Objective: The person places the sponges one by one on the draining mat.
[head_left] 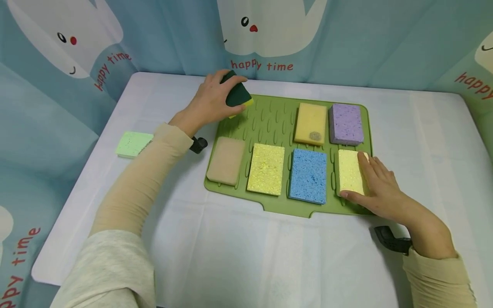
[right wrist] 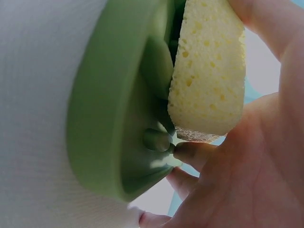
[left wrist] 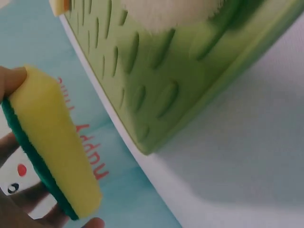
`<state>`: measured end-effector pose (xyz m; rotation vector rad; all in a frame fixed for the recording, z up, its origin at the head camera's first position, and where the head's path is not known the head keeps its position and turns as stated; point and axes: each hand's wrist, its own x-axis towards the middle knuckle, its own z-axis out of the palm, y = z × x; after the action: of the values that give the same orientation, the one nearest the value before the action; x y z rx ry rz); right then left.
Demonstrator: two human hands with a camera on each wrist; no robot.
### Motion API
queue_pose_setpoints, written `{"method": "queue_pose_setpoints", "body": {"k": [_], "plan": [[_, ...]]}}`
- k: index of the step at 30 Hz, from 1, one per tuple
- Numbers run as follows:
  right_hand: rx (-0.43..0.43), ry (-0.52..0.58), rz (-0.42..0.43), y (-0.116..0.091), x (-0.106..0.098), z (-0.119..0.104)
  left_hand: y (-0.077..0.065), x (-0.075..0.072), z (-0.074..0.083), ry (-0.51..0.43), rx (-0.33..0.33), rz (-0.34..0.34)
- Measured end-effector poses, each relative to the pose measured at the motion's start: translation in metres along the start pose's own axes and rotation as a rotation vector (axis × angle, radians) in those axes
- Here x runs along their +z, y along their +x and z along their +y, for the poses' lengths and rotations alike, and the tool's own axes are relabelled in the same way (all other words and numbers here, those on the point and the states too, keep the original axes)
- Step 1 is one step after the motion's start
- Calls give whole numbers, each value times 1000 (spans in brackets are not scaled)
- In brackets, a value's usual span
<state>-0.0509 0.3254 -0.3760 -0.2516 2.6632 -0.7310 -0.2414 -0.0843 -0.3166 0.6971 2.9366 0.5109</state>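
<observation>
My left hand [head_left: 211, 100] grips a scouring sponge [head_left: 236, 93], dark green on one face and yellow on the other, over the far left corner of a green ridged mat [head_left: 270, 117]. The left wrist view shows this scouring sponge [left wrist: 54, 137] held clear of the mat between thumb and fingers. At the mat's right end, my right hand [head_left: 385, 194] holds a pale yellow sponge [head_left: 349, 171] by its edges, thumb at the near side. In the right wrist view the pale yellow sponge [right wrist: 209, 71] lies close over the mat's ridges.
In the mat's near row lie a beige sponge [head_left: 226, 161], a speckled yellow sponge [head_left: 266, 169] and a blue sponge [head_left: 308, 176]. Behind are a tan sponge [head_left: 311, 119] and a purple sponge [head_left: 346, 124]. A mint green sponge [head_left: 132, 144] sits on the white table [head_left: 231, 248], left of the mat.
</observation>
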Motion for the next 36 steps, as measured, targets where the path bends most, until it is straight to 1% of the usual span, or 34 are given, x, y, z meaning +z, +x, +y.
{"method": "queue_pose_setpoints", "body": {"k": [6,9,12,16,18,21,25,29,34,36], "plan": [[-5,-1,10,-1,0,0,4,7,7,57,87,-38],[-4,-3,8,-1,-1,-1,6,10,11,49,122,-53],[-1,-9,2,0,-2,-1,6,13,15,15,150,-52],[-1,-15,-3,0,-1,-1,7,18,20,-14,169,-39],[-4,-12,1,0,-1,-1,7,19,22,-14,173,-41],[-5,-11,1,1,-1,-1,8,21,25,-1,197,-44],[-3,-13,-2,1,-1,-2,10,25,32,31,232,-57],[-6,-5,-2,1,0,-2,12,29,38,57,252,-82],[-2,6,-12,0,-1,0,14,33,44,60,275,-103],[-3,8,-14,-1,0,0,15,34,47,60,279,-122]]}}
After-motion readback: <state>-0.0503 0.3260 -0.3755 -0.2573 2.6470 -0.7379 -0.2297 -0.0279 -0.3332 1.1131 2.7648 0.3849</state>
